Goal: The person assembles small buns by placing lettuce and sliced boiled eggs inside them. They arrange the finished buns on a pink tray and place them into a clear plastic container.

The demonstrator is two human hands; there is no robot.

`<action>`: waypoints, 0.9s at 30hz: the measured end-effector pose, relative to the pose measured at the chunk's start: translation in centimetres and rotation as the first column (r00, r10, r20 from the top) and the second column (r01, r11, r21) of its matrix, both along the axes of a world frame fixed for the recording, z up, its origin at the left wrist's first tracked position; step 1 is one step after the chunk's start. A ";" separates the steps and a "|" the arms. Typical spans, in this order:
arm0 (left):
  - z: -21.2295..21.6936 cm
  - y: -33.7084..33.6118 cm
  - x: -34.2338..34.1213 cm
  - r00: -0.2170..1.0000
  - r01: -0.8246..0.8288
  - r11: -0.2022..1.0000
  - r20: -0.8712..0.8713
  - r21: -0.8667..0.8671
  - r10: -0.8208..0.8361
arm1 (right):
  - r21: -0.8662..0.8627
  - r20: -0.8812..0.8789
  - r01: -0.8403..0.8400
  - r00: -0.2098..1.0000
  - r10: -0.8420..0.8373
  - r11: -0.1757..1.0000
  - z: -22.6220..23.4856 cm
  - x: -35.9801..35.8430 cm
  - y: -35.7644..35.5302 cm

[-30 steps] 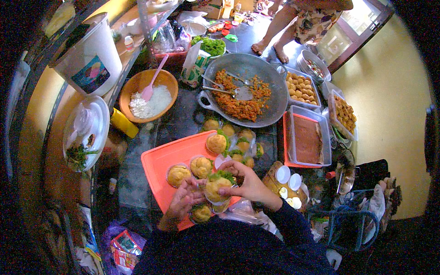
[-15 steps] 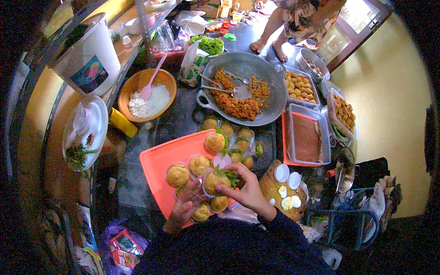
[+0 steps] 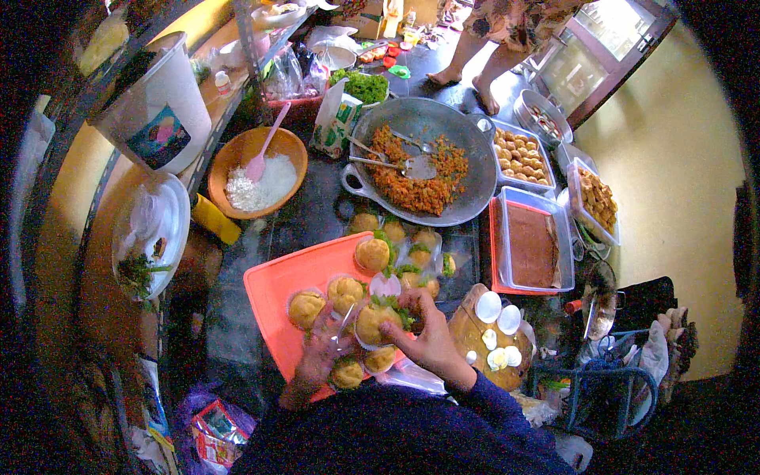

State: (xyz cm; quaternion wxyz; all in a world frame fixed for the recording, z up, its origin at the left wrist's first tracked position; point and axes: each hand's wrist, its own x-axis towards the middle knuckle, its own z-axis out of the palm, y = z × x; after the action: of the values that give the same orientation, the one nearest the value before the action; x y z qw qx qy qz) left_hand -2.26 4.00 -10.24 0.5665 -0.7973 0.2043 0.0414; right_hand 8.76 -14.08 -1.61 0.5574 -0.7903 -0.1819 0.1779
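Note:
A round golden bun filled with green lettuce (image 3: 378, 324) is held over the coral tray lid (image 3: 269, 289), in front of my body. My right hand (image 3: 434, 342) grips its right side, thumb on the front and fingers by the lettuce. At the bun's left edge, my left hand (image 3: 318, 360) supports it with slightly blurred fingers; a shiny clear plastic edge (image 3: 345, 318) shows there. More buns (image 3: 305, 309) in pale cups sit on the lid around my hands. Beyond it stand several filled buns (image 3: 419, 255) in clear wrapping.
A large wok (image 3: 475, 186) of orange-brown filling with spoons stands ahead. Right of it are a tub of round buns (image 3: 519, 157) and a clear container (image 3: 568, 273). A wooden board (image 3: 467, 317) carries egg slices. Left is an orange bowl (image 3: 298, 162); a barefoot person (image 3: 463, 63) stands beyond.
The view has shifted slightly. Around the held bun, my left fingers have moved and a clear plastic edge now shows. The person's feet at the far end have moved a little.

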 end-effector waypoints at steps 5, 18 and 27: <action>1.5 -0.9 0.2 0.908 -0.204 -0.711 -0.142 0.673 -0.394 | -0.038 0.076 -0.044 0.996 0.046 0.998 0.8 0.3 -0.4; 2.3 -1.1 0.1 0.847 -0.332 -0.726 -0.147 0.602 -0.510 | -0.045 0.128 -0.143 0.981 0.147 0.989 1.8 0.5 -1.2; 2.3 -1.2 -0.4 0.868 -0.325 -0.715 -0.106 0.619 -0.485 | -0.034 -0.013 -0.169 0.986 0.169 0.985 2.1 0.4 -1.4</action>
State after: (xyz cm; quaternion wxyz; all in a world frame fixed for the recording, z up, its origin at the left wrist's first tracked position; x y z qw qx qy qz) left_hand -2.63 2.77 -7.93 0.9547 0.2933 0.0040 -0.0506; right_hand 9.18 -15.51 0.48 0.5273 -0.7807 -0.2423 0.2318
